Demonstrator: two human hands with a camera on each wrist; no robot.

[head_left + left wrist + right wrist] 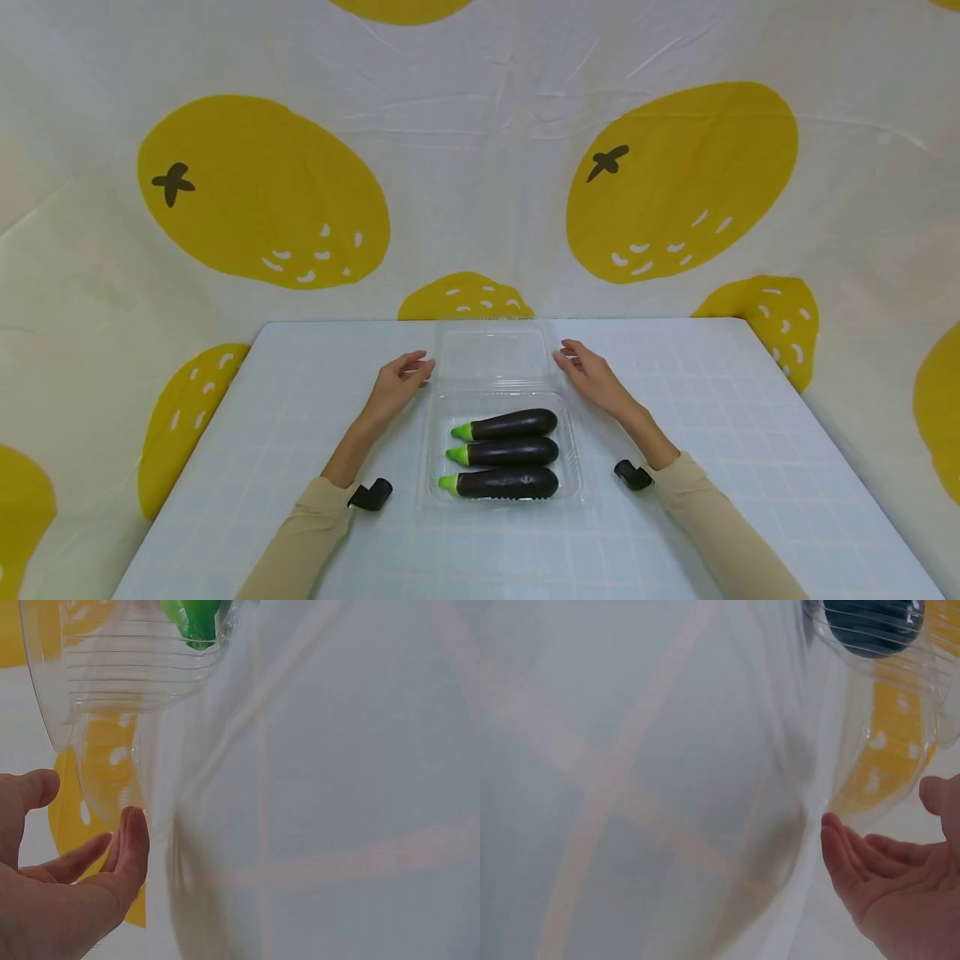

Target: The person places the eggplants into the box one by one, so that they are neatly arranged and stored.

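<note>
A clear plastic clamshell container (428, 454) lies with its lid (491, 354) folded back toward the far edge. Three eggplants sit side by side in the base: a far one (517, 424), a middle one (517, 452) and a near one (517, 482), green stem ends to the left. My left hand (393, 386) is at the lid's left edge, fingers loosely bent. At the right edge is my right hand (592, 379), its fingers relaxed too. Both wrist views show fingertips close to the clear lid; whether they touch it, I cannot tell. Neither hand grips anything.
A pale checked cloth covers the table (675, 533), whose far edge meets a white curtain (480, 192) with large yellow fruit prints. Black wrist devices (372, 495) are strapped at both sleeves.
</note>
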